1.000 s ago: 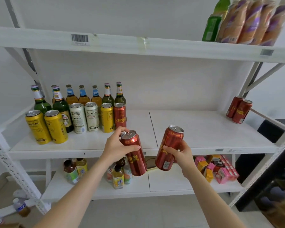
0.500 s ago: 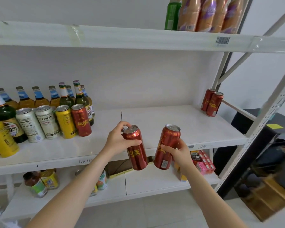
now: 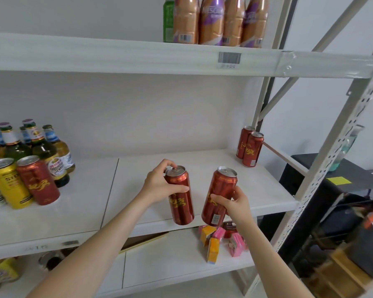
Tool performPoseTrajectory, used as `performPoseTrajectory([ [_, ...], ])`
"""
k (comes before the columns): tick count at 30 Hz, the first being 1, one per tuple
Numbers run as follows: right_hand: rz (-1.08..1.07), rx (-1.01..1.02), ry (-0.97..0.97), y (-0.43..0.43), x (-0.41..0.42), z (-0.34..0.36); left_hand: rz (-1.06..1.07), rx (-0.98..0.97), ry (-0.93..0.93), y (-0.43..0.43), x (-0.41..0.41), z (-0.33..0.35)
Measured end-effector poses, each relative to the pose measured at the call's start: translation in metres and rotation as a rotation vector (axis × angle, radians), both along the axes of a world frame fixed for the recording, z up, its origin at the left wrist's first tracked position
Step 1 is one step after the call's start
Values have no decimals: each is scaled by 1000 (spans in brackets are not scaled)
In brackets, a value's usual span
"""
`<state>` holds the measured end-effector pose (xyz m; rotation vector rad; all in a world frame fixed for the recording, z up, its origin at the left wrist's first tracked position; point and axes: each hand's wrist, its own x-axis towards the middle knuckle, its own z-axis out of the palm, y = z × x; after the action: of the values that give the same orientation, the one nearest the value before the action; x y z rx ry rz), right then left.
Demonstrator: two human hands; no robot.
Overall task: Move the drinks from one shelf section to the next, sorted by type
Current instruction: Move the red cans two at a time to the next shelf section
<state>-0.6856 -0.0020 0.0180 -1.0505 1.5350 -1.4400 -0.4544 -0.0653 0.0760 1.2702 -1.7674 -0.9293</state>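
White shelf runs open beyond your grips to two cans back right. Your left hand clasps the left can, right hand the right can, both over its front edge.

bottles stand behind cans on the shelf's left section. a pair of cans stands at the right section's back corner, cartons on the shelf below.

— Where are the red cans?
— The left red can is nearly upright in the left hand. The right red can is tilted in the right hand (gold lettering on both). A pair of red cans stands at the back right of the shelf.
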Motion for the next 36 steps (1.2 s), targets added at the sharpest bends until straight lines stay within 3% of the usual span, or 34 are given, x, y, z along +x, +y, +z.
performPoseTrajectory([
  [18,35,25,74,-23,-225,-2,42,9,-11,-17,-224,-8],
  [36,58,26,73,-148,-274,-18,77,-40,-91,-117,-283,-10],
])
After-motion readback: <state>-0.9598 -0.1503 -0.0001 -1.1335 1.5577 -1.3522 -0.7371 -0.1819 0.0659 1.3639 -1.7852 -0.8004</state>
